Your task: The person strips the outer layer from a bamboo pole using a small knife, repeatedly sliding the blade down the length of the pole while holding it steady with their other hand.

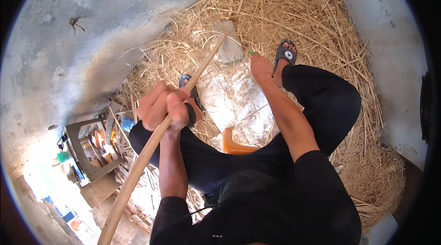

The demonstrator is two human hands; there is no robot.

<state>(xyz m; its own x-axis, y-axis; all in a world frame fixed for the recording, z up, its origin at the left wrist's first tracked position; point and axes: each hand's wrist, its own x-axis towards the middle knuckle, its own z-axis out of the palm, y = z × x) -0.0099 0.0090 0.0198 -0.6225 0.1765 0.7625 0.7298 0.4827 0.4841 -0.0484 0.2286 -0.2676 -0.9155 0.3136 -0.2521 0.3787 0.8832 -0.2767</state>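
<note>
My left hand (163, 106) is closed around a long, pale wooden pole (146, 153). The pole slants from the lower left edge up to a thin-looking far end above the floor. My right hand (262, 67) is held out low, near my right foot, with its fingers curled in. A small green tip (251, 53) shows at those fingers; the rest of what they hold is hidden. Just left of this hand lies a grey stone block (228, 45), and the pole's far end passes over it in this view.
Dry straw-like shavings (298, 1) cover much of the floor around a pale slab (236, 95). An orange plastic seat (236, 148) shows between my legs. Pale walls (105, 10) stand left and right. At lower left is a wooden frame (76, 139) with assorted items, beside a bright opening.
</note>
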